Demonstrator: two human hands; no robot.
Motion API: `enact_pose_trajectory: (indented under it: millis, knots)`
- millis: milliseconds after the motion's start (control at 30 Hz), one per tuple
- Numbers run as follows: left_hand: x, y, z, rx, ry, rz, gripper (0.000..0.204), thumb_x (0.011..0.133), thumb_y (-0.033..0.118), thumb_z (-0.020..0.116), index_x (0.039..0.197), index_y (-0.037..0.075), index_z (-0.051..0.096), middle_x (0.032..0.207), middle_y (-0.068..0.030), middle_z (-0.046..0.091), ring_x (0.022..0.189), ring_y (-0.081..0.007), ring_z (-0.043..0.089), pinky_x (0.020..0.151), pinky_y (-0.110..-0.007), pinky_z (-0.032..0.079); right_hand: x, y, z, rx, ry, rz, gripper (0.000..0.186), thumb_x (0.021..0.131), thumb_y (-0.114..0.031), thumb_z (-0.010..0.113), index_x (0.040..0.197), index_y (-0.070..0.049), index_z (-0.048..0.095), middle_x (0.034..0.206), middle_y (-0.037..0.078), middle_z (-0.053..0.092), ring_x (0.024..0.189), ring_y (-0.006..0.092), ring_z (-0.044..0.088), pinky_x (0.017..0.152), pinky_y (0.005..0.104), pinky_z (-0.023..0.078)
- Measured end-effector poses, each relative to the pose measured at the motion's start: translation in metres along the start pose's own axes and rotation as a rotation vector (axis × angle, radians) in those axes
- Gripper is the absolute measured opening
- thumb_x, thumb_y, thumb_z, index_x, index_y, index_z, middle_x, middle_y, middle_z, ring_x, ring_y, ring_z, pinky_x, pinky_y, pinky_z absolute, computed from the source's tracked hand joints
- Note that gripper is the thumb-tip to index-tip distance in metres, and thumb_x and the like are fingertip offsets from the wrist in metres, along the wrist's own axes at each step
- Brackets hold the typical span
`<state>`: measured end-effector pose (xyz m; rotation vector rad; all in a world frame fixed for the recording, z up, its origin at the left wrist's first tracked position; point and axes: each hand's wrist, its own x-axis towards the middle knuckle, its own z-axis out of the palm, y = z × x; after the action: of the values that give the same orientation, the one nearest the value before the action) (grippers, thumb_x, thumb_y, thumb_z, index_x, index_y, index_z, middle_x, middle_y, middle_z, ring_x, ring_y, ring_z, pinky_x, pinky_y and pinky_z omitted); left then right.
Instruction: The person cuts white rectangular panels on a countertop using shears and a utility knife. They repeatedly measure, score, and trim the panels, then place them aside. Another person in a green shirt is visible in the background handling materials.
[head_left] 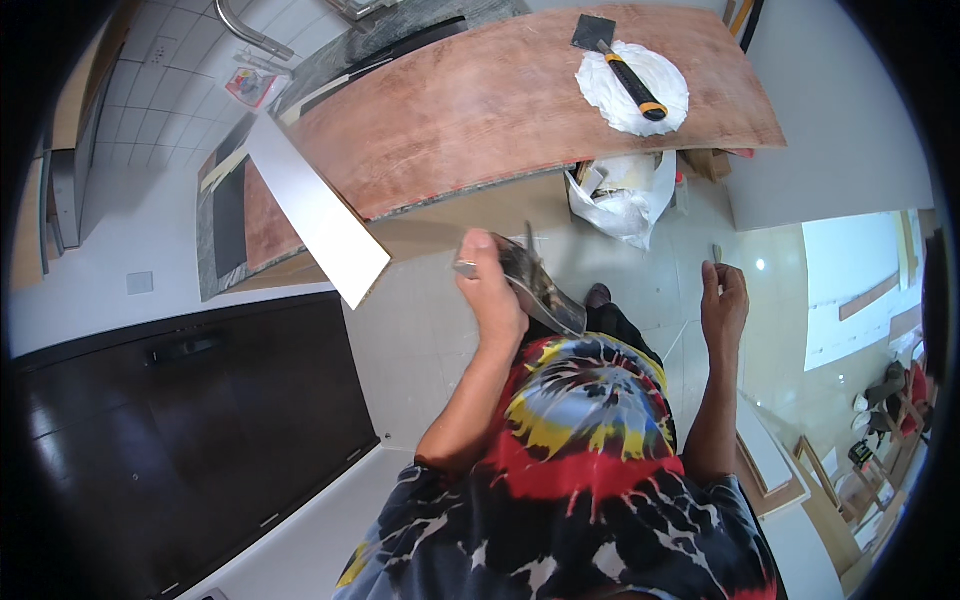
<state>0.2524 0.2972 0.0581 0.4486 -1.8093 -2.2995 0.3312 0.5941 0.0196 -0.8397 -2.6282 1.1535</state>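
Observation:
In front of my body, my left hand [490, 300] is wrapped round a dark, shiny, curved object [543, 285]. Something thin sticks up from it, and its kind is too blurred to name. Off to the right, my right hand [726, 295] is raised with fingers closed, pinching a small thin brownish piece [717, 254]. Ahead, a putty knife [625, 75] with a black and yellow handle lies across a round white sheet [668, 80] on a reddish-brown board [450, 110]. A long white panel [310, 205] lies over the board's left end, jutting past its near edge.
A white plastic bag [625, 215] with scraps stands beneath the board's near edge. A dark door-like panel [190, 430] fills the lower left. Wooden frames [815, 470] and boards lie at the right. A metal faucet [255, 38] curves at the upper left.

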Motion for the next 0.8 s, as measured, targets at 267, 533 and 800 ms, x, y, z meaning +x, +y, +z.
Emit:
enact_pose_trajectory:
  millis: [267,533,800]
  knots:
    - [-0.002,-0.003,0.013,0.223,-0.166,0.067,0.036,0.11,0.03,0.053,0.083,0.005,0.055,0.083,-0.0011,0.053,0.078,-0.011,0.046,0.07,-0.03,0.041,-0.062,-0.119,0.065,0.55,-0.601,-0.325,0.062,0.089,-0.017,0.084,0.14,0.001,0.053,0.136,0.018,0.062,0.12,0.0311,0.066,0.101,0.0403,0.054]
    - [0.038,0.044,-0.037,-0.53,-0.203,-0.43,0.048,0.101,0.057,0.052,0.106,0.01,0.059,0.083,-0.0099,0.064,0.084,-0.0312,0.071,0.076,-0.048,0.059,-0.024,-0.112,0.087,1.065,-1.023,0.157,0.043,0.109,-0.027,0.058,0.142,0.001,0.056,0.131,0.013,0.068,0.116,0.0246,0.069,0.098,0.0367,0.056]
    - [0.053,0.061,-0.042,-0.525,-0.085,-0.403,0.051,0.1,0.06,0.049,0.108,0.011,0.061,0.089,-0.011,0.067,0.089,-0.0329,0.071,0.075,-0.049,0.058,-0.043,-0.132,0.132,1.201,-1.345,0.208,0.041,0.102,-0.022,0.07,0.136,0.001,0.063,0.122,0.009,0.071,0.103,0.0148,0.069,0.093,0.0301,0.057]
